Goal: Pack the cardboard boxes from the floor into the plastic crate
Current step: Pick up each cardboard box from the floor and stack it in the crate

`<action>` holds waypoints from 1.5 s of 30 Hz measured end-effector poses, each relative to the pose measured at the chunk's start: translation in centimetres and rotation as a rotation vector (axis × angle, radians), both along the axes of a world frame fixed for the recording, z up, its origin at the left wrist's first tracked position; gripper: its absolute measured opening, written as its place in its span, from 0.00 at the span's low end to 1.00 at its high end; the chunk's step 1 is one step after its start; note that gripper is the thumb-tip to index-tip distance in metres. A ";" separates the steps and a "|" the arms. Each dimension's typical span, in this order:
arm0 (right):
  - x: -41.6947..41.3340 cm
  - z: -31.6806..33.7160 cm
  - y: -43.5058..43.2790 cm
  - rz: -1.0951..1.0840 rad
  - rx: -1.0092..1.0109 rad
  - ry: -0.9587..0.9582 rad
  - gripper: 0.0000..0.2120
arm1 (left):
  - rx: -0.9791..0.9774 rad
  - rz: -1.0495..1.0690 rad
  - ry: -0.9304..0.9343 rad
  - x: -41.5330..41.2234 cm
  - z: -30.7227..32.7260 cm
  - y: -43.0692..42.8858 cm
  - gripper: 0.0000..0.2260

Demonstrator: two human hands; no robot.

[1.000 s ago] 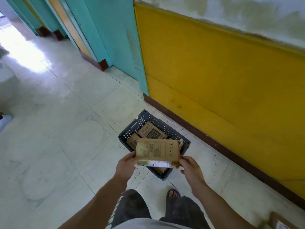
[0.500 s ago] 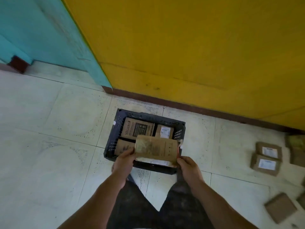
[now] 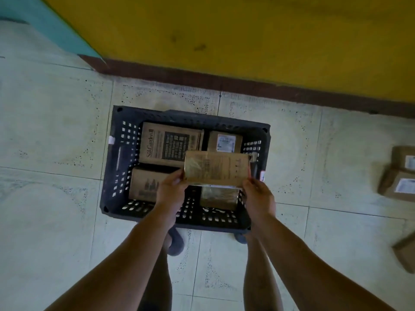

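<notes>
Pale speckled floor tiles are running up to a dark red-brown skirting board under a yellow wall, with a strip of teal wall showing at the upper left. A dark plastic crate with perforated sides is sitting on the floor near the skirting, and the person is standing over it, feet just behind its near wall. Both hands are holding a flat cardboard box over the right half of the crate: the left hand is clamping its grip on the box's left end, and the right hand is clamping its grip on the lower right corner. Inside the crate, a printed cardboard box is lying in the far left part, a smaller box with a white label is lying just beside it in the far right part, another printed box is lying in the near left part, partly hidden by the left hand, and a dim box is lying in the near right part beneath the held one. More cardboard boxes with white labels are lying on the floor well apart from the crate, at the right edge.
</notes>
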State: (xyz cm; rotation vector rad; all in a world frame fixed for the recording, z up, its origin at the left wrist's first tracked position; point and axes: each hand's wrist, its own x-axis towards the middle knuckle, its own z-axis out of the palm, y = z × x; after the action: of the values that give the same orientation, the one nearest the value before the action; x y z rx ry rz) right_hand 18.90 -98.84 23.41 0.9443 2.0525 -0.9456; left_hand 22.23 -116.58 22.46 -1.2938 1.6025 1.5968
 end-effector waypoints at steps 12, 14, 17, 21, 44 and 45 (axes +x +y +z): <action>-4.2 -15.8 -0.2 -0.648 -0.169 -0.085 0.12 | 0.028 0.035 0.029 -6.3 -16.1 1.7 0.12; -4.6 -17.1 -0.5 -0.721 -0.200 -0.075 0.15 | 0.009 0.060 0.015 -7.0 -17.3 2.1 0.16; -5.2 -18.3 -1.2 -0.785 -0.253 -0.028 0.20 | 0.012 0.054 -0.006 -7.5 -18.6 2.8 0.18; -6.0 -18.9 -1.2 -0.864 -0.320 -0.046 0.13 | -0.082 0.094 -0.011 -8.5 -19.8 2.9 0.18; -7.8 -0.1 7.1 -0.463 -0.580 -0.095 0.13 | -0.053 0.038 0.041 -7.6 -0.9 9.0 0.12; -8.0 1.9 8.1 -0.444 -0.553 -0.084 0.10 | -0.030 0.040 0.061 -7.7 1.1 9.6 0.10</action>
State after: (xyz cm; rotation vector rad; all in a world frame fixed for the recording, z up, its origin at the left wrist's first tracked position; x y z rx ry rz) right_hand 10.86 -90.73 25.34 1.1142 1.4045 -1.5717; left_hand 14.56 -106.94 23.58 -1.3116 1.6527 1.6570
